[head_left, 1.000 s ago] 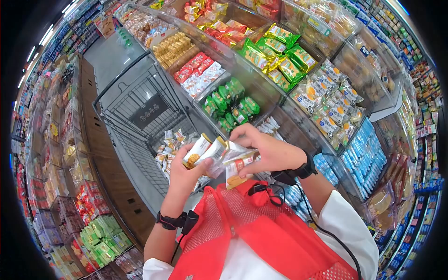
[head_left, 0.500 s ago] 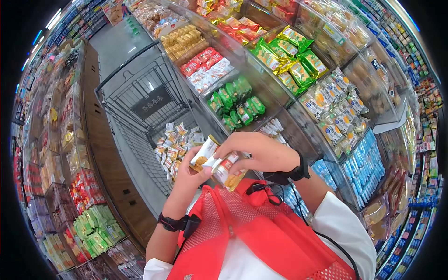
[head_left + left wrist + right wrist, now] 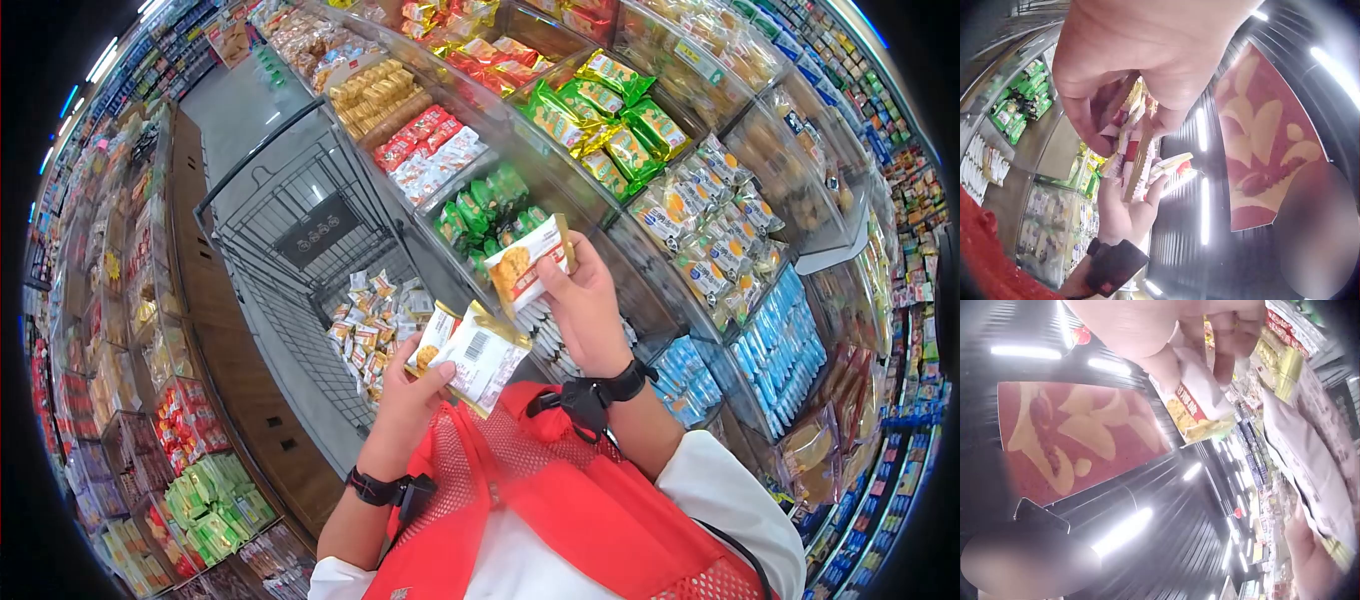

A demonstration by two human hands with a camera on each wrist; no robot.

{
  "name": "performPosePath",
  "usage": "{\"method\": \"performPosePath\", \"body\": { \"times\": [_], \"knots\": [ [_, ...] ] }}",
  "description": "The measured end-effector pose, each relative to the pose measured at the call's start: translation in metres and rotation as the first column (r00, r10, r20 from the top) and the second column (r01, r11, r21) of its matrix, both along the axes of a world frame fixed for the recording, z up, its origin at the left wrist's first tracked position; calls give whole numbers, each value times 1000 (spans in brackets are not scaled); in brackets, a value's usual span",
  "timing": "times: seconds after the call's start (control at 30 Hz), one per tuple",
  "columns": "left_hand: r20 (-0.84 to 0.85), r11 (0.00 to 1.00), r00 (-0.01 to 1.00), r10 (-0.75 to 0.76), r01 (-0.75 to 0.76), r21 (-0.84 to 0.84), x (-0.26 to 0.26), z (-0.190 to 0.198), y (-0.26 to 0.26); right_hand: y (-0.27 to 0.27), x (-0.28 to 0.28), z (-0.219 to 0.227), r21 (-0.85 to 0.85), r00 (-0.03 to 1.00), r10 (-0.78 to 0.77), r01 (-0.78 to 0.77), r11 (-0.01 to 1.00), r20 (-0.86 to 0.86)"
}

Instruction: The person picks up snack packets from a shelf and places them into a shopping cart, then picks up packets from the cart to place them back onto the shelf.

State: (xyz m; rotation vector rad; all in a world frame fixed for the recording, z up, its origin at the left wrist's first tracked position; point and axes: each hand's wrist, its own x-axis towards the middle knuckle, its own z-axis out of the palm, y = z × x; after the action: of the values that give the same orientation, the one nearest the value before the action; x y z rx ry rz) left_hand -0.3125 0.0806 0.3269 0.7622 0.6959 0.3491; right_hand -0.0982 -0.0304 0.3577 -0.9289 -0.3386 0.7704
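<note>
My left hand (image 3: 408,388) grips a small bunch of white-and-gold snack packets (image 3: 488,352), pinched between thumb and fingers. The front one turns its barcode side up, and another behind it shows a biscuit picture. Up and to the right, my right hand (image 3: 588,315) pinches a single biscuit packet (image 3: 522,265) with red and white print. A gap separates this packet from the bunch. Seen from the left wrist, the bunched packets (image 3: 1138,147) stand edge-on under the fingers. In the right wrist view, the single packet (image 3: 1192,415) hangs below the thumb.
A grey shopping cart (image 3: 285,195) stands at left front, with a heap of small wrapped snacks (image 3: 372,325) at its near end. On the right run clear-walled bins holding green packets (image 3: 480,205), green-gold bags (image 3: 632,150) and blue sticks (image 3: 785,340). A wooden shelf base (image 3: 215,330) lines the left.
Both hands were close together over the bunched packets. The right hand has drawn away up and to the right with one packet, while the left keeps the others.
</note>
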Motion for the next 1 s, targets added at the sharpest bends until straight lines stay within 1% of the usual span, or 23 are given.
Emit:
{"method": "performPosePath", "body": {
  "times": [0.03,0.07,0.1,0.13,0.17,0.2,0.3,0.33,0.43,0.47,0.57,0.67,0.7,0.77,0.83,0.87,0.93,1.0],
  "knots": [
    [14,999,1000,10,-10,-33,1,1,-2,-3,4,-1,-54,999,-35,37,998,29],
    [28,998,999,21,-19,-66,1,4,-4,-7,1,2,-57,992,-93,98,994,88],
    [40,995,999,34,-30,-99,2,6,-5,-11,3,0,-29,927,-110,129,991,359],
    [44,995,998,43,-39,-93,2,5,-5,-17,8,-3,6,790,-124,151,989,601],
    [47,995,997,53,-49,-87,2,3,-5,-22,9,-5,43,592,-132,161,986,795],
    [52,995,997,64,-60,-80,3,3,-4,-25,0,1,38,629,-124,149,988,768],
    [59,988,987,149,-148,-36,12,5,-6,-32,-10,3,-12,379,-28,105,994,925],
    [71,986,984,165,-164,-24,16,8,-7,-29,-16,6,-40,361,-6,121,992,933],
    [97,979,975,201,-202,4,23,19,-11,-20,-17,5,-63,210,43,88,994,977],
    [102,978,973,207,-209,15,24,22,-12,-20,-18,6,-81,230,60,85,993,971],
    [106,976,976,192,-201,80,24,27,-13,-19,-17,4,-86,238,66,72,994,969],
    [62,965,984,166,-175,195,22,22,-15,-21,-19,2,-112,298,96,37,993,950],
    [44,957,986,159,-165,240,23,21,-15,-21,-19,1,-83,369,74,9,996,927],
    [42,964,985,166,-171,202,25,22,-12,-20,-19,-2,-15,503,32,-39,999,864],
    [53,970,983,177,-183,160,24,23,-13,-19,-21,-14,127,731,-105,26,992,674],
    [69,971,980,185,-193,141,24,23,-12,-17,-22,-17,189,818,-167,73,979,550],
    [91,969,973,210,-220,113,21,23,-13,-25,-20,-10,121,909,-150,111,987,389],
    [117,963,965,236,-248,106,21,22,-11,-26,-17,3,69,959,-130,117,991,251]
  ]
}}
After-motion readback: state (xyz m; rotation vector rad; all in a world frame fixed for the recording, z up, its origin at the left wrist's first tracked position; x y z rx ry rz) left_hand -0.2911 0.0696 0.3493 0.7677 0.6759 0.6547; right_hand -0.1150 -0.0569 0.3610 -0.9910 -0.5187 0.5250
